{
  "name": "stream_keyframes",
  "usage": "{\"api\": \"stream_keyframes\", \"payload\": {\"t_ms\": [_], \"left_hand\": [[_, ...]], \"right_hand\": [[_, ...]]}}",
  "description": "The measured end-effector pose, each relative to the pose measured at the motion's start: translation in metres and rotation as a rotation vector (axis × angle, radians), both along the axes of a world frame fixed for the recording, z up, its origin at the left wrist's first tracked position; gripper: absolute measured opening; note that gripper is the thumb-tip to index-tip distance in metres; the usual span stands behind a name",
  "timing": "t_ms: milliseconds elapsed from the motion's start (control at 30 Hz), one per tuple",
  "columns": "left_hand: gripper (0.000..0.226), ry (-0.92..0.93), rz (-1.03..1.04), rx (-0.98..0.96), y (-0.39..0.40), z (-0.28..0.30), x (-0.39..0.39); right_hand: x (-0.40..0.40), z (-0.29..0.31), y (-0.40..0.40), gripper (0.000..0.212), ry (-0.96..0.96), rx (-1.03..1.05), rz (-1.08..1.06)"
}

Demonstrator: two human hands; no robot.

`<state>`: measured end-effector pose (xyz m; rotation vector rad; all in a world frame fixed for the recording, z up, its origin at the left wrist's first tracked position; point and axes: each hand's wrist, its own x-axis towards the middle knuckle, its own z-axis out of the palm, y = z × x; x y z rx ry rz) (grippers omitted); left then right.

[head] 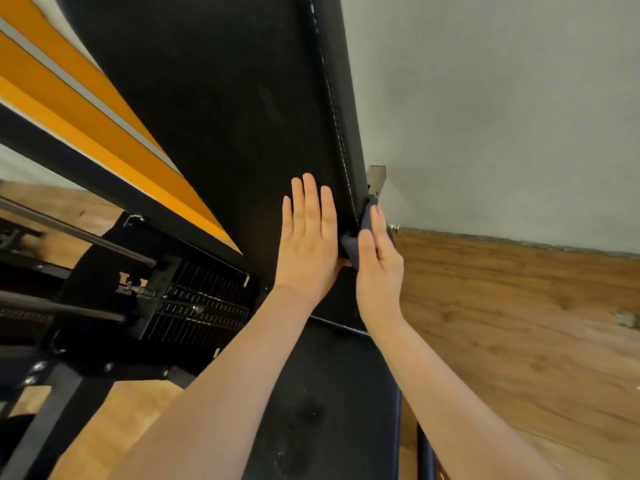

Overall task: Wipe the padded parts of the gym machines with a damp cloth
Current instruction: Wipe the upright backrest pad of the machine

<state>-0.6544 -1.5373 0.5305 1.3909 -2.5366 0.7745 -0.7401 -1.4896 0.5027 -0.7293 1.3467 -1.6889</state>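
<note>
- The black seat pad point(332, 403) lies nearest, under both forearms, its surface dusty and scuffed; its right edge borders the wooden floor point(519, 323).
- The right hand point(377, 261) is at the lower right edge of the upright back pad point(225, 116), fingers curled around a dark grey cloth point(363, 223) and pressing it against the pad's side edge, just beyond the white stitching.
- The cloth is bunched between the right hand's fingers and the pad's edge, its top poking out above the fingertips, just below a metal bracket point(376, 178).
- The left hand point(308, 240) lies flat on the front face of the back pad near its lower right corner, fingers straight and together, holding nothing; it is just beside the cloth.
- Left of the back pad stand the weight stack point(204, 306) and the orange-striped frame point(86, 109).
- Farthest off, a grey wall point(502, 98) meets the floor.
</note>
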Motion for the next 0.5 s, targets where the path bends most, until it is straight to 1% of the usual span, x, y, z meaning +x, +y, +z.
{"api": "stream_keyframes", "payload": {"t_ms": [67,100,200,267,333,433,500], "left_hand": [[0.103,0.026,-0.020,-0.019,-0.001,-0.003,0.000],[0.103,0.040,-0.032,-0.017,-0.002,-0.004,0.001],[0.111,0.079,-0.069,0.010,-0.004,-0.006,0.003],[0.113,0.086,-0.080,0.020,-0.004,-0.007,0.005],[0.118,0.069,-0.076,0.020,-0.004,-0.007,0.005],[0.129,0.032,-0.059,0.010,-0.005,-0.008,0.004],[0.129,0.028,-0.057,0.009,-0.006,-0.009,0.004]], "right_hand": [[0.002,-0.007,-0.003,0.053,0.056,0.028,0.000],[0.003,-0.011,-0.003,0.055,0.076,0.028,-0.005],[0.003,-0.025,-0.001,0.055,0.132,-0.008,-0.038],[0.005,-0.032,0.003,0.052,0.131,-0.006,-0.049],[0.004,-0.037,0.006,0.048,0.058,0.039,-0.052],[-0.007,-0.036,0.006,0.039,-0.108,0.133,-0.060],[-0.012,-0.028,0.003,0.035,-0.154,0.110,-0.072]]}}
